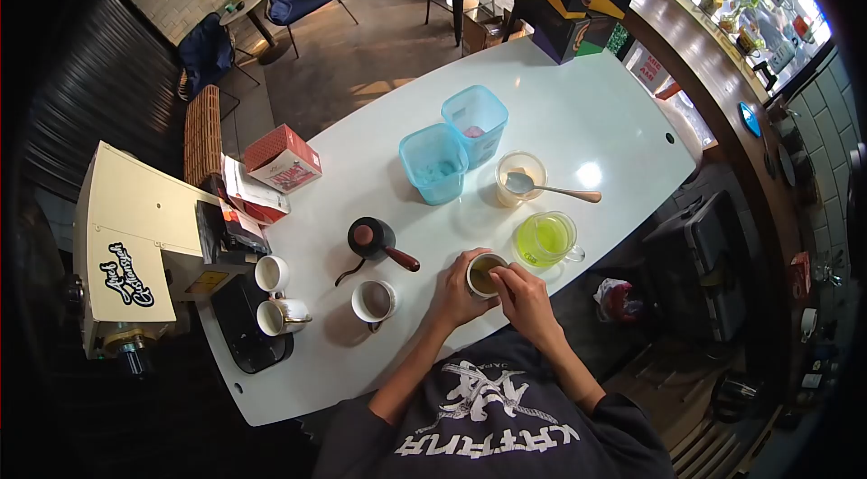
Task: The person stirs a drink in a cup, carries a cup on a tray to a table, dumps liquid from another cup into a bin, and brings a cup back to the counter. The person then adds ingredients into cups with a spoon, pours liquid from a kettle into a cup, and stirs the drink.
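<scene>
A white cup (475, 288) with a brownish-green liquid stands near the table's front edge. My left hand (458, 295) is wrapped around its left side. Over the cup's right rim, my right hand (526, 300) has its fingers pinched together; whatever they hold is hidden. Just beyond that hand is a glass pitcher (540, 242) of yellow-green liquid. Behind the cup is a clear plastic tub (508, 199) with a wooden-handled spoon (569, 194) resting in it. Left of my hands are another white cup (373, 302) and a black pot with a wooden handle (366, 249).
Two blue plastic containers (433, 165) stand mid-table. At the left are a cream machine (135, 249), a black tray (244, 334), two white cups (283, 317) and a red box (287, 158). Black boxes (567, 0) are stacked at the far end.
</scene>
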The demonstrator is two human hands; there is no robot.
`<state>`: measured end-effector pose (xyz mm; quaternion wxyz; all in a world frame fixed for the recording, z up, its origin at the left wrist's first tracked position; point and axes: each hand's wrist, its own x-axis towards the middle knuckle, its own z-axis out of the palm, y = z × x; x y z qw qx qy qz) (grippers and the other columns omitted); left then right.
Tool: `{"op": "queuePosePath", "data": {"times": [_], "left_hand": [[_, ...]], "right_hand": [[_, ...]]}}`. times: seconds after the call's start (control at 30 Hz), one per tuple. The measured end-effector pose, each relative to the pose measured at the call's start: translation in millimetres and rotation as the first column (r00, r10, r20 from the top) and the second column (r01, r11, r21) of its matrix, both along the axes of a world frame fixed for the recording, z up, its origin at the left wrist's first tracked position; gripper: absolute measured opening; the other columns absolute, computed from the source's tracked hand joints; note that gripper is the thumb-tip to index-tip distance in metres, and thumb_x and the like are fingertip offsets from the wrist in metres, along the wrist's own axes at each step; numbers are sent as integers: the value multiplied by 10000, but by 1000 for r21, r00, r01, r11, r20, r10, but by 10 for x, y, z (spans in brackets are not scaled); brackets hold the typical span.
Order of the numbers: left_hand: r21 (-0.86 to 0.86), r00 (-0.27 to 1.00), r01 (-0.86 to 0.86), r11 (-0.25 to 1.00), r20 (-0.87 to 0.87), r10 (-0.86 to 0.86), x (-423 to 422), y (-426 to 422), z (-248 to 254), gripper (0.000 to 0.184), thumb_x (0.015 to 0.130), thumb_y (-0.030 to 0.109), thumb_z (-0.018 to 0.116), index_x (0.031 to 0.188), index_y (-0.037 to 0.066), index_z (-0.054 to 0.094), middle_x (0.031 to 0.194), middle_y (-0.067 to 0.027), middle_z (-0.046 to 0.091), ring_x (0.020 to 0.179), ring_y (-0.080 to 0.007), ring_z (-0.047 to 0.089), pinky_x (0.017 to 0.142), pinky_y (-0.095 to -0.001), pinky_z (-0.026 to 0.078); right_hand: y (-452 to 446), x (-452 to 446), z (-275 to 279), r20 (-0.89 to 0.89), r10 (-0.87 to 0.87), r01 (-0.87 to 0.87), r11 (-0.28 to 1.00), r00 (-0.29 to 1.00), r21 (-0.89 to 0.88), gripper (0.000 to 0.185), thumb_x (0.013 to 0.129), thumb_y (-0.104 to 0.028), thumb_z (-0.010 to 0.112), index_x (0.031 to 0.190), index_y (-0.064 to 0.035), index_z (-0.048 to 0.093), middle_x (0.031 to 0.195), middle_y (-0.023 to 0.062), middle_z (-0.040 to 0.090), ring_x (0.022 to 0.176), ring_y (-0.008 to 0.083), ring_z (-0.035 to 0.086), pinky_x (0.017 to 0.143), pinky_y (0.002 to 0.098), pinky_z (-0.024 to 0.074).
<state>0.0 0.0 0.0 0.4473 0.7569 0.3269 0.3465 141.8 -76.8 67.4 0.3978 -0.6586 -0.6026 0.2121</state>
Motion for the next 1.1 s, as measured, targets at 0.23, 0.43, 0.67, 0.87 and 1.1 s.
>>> {"op": "queuePosePath", "data": {"times": [0.23, 0.43, 0.67, 0.87, 1.1], "left_hand": [[-70, 999, 15, 997, -33, -17, -38, 27, -12, 829, 596, 222, 948, 1297, 86, 527, 1232, -136, 663, 1084, -330, 684, 915, -414, 570], [-25, 1000, 0, 1000, -25, -1, -10, 7, 23, 780, 631, 264, 932, 1279, 83, 537, 1203, -140, 675, 1053, -334, 697, 889, -412, 581], [-21, 1000, 1, 1000, -7, -1, -3, 3, -26, 784, 637, 275, 934, 1285, 80, 537, 1203, -140, 673, 1069, -338, 691, 905, -415, 575], [-24, 1000, -1, 1000, -19, 0, -11, 2, -15, 819, 617, 265, 946, 1301, 85, 534, 1213, -135, 670, 1075, -337, 687, 915, -415, 569], [-29, 1000, 7, 1000, -23, -8, -14, 4, -14, 808, 621, 268, 941, 1295, 82, 536, 1212, -132, 674, 1075, -331, 688, 927, -412, 564]], "right_hand": [[42, 70, 49, 127, 91, -101, 992, 988, 70, 95, 894, -31, 671, 968, 1, 621, 807, 147, 582, 715, 354, 627, 644, 461, 494], [61, 93, -8, 105, 20, -28, 997, 994, 78, 178, 849, 1, 692, 1013, 15, 624, 817, 157, 577, 741, 360, 623, 656, 460, 489], [98, 21, -13, 14, 46, -48, 992, 999, 116, 105, 918, 4, 649, 1019, 30, 639, 829, 175, 597, 728, 385, 619, 654, 441, 488], [66, 51, 28, 117, 192, -200, 978, 974, 58, 157, 823, 1, 695, 951, -1, 605, 866, 149, 617, 779, 359, 641, 692, 459, 511], [123, 175, 87, 204, 160, -182, 979, 966, 94, 192, 793, -17, 705, 966, -23, 621, 854, 123, 617, 769, 329, 650, 689, 439, 518]]}}
